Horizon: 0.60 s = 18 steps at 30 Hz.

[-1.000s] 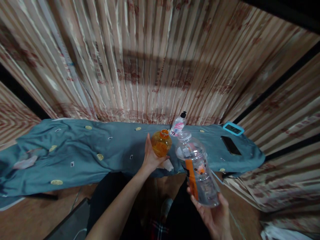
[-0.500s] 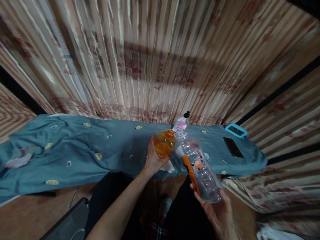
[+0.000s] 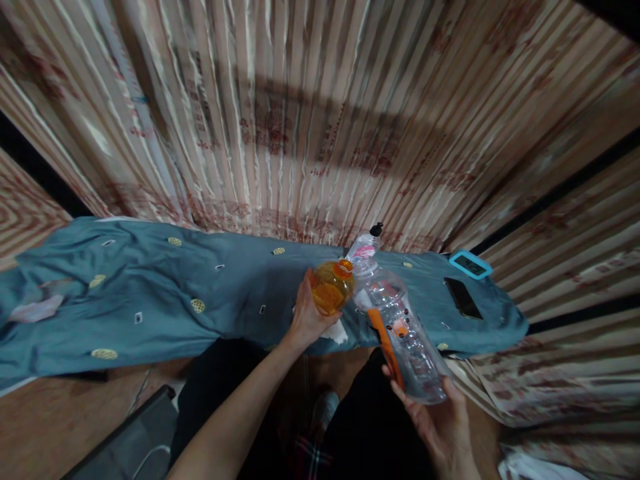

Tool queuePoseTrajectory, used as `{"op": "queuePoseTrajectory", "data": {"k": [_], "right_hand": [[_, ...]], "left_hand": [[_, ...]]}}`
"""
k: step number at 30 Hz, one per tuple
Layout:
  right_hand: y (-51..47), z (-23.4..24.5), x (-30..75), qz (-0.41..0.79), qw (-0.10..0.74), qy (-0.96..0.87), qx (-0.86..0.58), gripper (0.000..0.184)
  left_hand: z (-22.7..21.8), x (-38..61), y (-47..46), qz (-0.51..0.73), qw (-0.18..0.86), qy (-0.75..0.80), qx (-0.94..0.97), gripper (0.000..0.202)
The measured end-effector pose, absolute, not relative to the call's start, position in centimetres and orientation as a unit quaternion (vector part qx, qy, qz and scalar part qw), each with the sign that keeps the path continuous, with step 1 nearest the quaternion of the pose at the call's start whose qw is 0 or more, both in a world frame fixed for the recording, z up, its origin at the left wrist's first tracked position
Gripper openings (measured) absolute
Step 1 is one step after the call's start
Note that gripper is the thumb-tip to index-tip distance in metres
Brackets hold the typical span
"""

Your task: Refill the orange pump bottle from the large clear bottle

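Observation:
My left hand (image 3: 311, 313) is closed around a rounded orange bottle (image 3: 333, 288) with an open neck, orange liquid inside. In my right hand (image 3: 437, 417) lies a large clear plastic bottle (image 3: 413, 340), gripped near its base and tilted with its neck toward the orange bottle. An orange strip (image 3: 386, 347) runs along the clear bottle's side. The two necks are close; whether they touch I cannot tell. Behind them stands a smaller clear bottle (image 3: 364, 248) with a black top and a pink label. A white tissue (image 3: 336, 332) lies beneath my left hand.
A blue-green patterned cloth (image 3: 165, 287) covers the long table. At its right end lie a dark phone (image 3: 463, 298) and a blue-framed digital clock (image 3: 470, 264). A pale crumpled piece (image 3: 37, 309) rests at the far left. Pleated curtains (image 3: 300, 120) hang close behind.
Both hands keep their grip, and the two bottles stay close together. The view has shifted slightly; the bottles appear a little further right.

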State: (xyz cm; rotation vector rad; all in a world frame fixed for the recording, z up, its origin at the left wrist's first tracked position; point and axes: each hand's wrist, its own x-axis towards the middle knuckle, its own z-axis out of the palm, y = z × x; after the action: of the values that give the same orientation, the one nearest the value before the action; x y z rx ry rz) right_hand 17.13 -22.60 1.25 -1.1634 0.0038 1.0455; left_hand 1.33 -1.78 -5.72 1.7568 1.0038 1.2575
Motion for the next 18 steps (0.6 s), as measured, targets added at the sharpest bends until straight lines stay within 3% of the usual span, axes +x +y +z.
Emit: {"op": "queuePoseTrajectory", "data": {"k": [11, 18], "right_hand": [[-23.8, 1.8, 17.6, 0.442, 0.715, -0.038, -0.541, 0.066], [-25.4, 2.0, 16.8, 0.441, 0.718, -0.069, -0.534, 0.054]], "left_hand": [[-5.5, 1.3, -2.0, 0.497, 0.387, 0.382, 0.677, 0.117], [-5.4, 1.4, -2.1, 0.487, 0.375, 0.398, 0.681, 0.117]]}}
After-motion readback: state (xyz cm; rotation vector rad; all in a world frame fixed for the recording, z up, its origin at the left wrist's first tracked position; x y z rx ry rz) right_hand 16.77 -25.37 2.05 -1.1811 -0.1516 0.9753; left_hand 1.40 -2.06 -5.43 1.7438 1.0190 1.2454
